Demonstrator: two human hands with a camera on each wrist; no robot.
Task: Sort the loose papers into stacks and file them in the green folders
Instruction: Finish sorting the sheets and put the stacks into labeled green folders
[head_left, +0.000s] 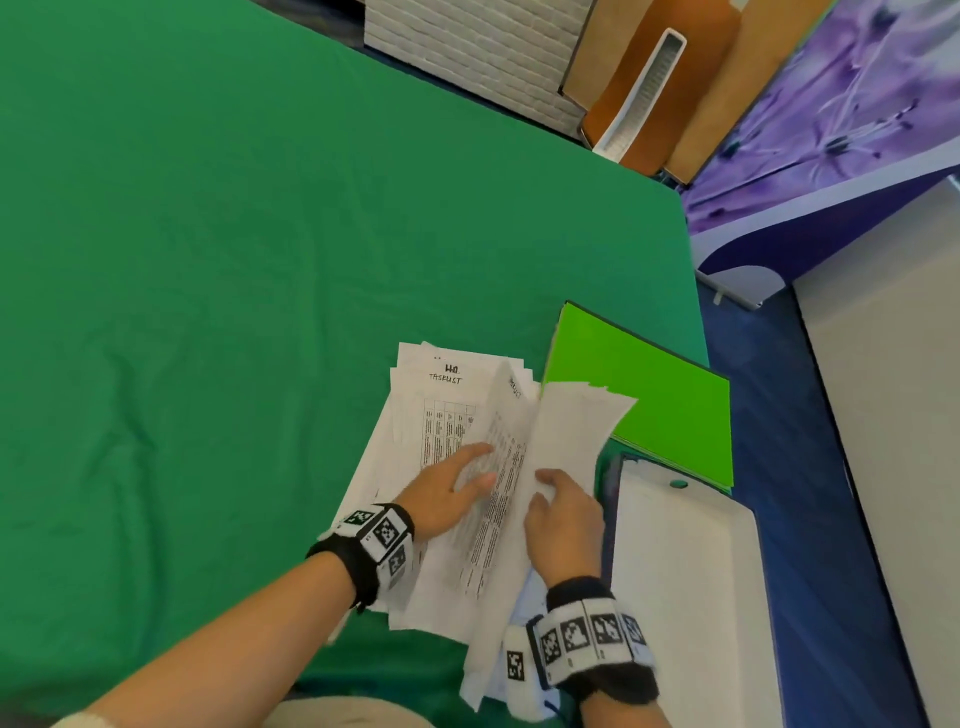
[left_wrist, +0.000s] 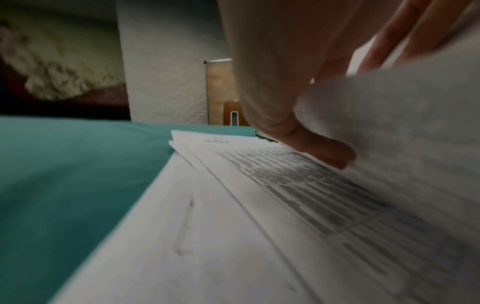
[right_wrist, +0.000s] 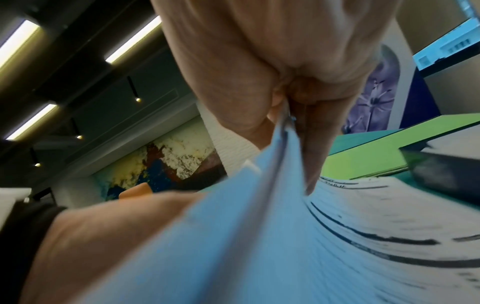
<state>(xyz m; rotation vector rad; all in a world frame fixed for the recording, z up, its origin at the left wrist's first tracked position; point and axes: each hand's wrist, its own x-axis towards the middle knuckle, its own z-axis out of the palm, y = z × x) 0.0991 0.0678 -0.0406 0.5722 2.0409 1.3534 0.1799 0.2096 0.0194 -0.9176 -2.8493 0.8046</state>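
Sorting is judged under way — a lifted sheaf (head_left: 561, 441) is pinched by the right hand (head_left: 563, 525). The spread left hand (head_left: 447, 488) presses the loose papers (head_left: 431, 415) flat; next, the sheaf probably needs laying aside as its own stack.

The green table (head_left: 218, 260) lies bare to the left of and beyond the loose papers (head_left: 441, 410), giving a hand open passage there. On the right the way is crowded: the lifted sheets (head_left: 566, 436) rise between the right hand (head_left: 566, 525) and the left hand (head_left: 447, 488), and their top overlaps the green folders (head_left: 649, 400). A white folder (head_left: 685, 571) lies just beside the right hand at the table's right edge, touching the green folders' near corner.
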